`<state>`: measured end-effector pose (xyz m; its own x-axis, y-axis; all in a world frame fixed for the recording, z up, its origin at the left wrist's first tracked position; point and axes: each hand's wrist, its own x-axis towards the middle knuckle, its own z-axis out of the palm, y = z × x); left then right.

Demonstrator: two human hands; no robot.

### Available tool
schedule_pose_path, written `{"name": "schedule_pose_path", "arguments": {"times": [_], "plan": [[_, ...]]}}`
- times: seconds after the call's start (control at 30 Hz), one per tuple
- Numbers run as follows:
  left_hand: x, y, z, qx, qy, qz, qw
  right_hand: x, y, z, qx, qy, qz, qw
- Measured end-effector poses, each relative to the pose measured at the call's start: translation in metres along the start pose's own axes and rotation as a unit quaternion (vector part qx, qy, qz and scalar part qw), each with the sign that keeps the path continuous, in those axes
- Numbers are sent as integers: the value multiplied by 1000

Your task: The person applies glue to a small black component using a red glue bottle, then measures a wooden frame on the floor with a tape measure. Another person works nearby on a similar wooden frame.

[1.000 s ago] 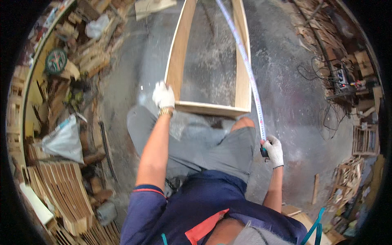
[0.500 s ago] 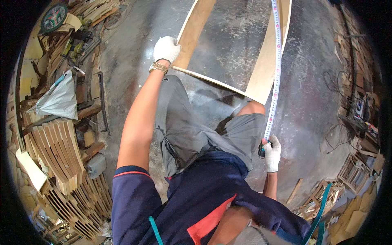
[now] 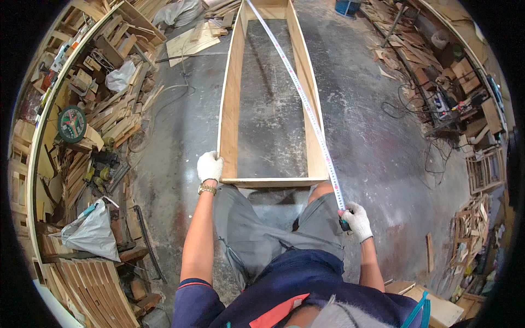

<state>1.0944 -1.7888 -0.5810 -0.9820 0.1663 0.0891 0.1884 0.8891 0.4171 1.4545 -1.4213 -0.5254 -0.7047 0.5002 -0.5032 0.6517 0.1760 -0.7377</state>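
Observation:
A long rectangular frame of pale wooden boards (image 3: 229, 120) stands on edge on the floor in front of me, its near end by my knees. My left hand (image 3: 210, 166), in a white glove, is closed around the frame's near left corner. Off the near right corner, my gloved right hand (image 3: 356, 220) grips a tape measure (image 3: 344, 224) with a dark case. Its white blade (image 3: 298, 85) is drawn out long, slanting over the right board and across the frame to the far left corner. What holds the blade's far end cannot be seen.
Scrap wood (image 3: 117, 117) and power tools crowd the left side, with a grey-white sack (image 3: 92, 232) and stacked slats (image 3: 95, 290) nearer me. On the right lie cables (image 3: 437, 158), wooden crates (image 3: 485, 170) and more offcuts. A blue bucket (image 3: 347, 7) stands at the far right.
The view has swung upward, so the frame's far end and more of the floor now show. Both hands keep their holds. The tape blade's slant across the frame is now visible.

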Motion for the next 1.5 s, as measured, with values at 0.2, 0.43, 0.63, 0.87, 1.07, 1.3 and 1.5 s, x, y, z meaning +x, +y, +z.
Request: {"name": "schedule_pose_path", "arguments": {"times": [0.2, 0.43, 0.63, 0.87, 1.07, 1.3, 1.5], "plan": [[-10, 10, -3, 9, 17, -19, 1000, -8, 6, -3, -8, 28, -9, 1000], [-42, 14, 17, -9, 54, 27, 998, -3, 32, -2, -65, 67, -80, 992], [-53, 20, 17, 8, 51, 36, 998, -14, 16, 4, -50, 60, -10, 997], [-51, 19, 16, 19, 52, 42, 998, -19, 12, 18, -69, 73, -10, 995], [-51, 17, 16, 14, 59, 47, 997, -24, -2, 21, -96, 65, 32, 993], [-49, 13, 17, 30, 56, 45, 997, -25, 3, 26, -104, 102, 5, 989], [-51, 21, 13, 11, 28, 32, 999, -28, -4, 23, -109, 93, 16, 990]]}}
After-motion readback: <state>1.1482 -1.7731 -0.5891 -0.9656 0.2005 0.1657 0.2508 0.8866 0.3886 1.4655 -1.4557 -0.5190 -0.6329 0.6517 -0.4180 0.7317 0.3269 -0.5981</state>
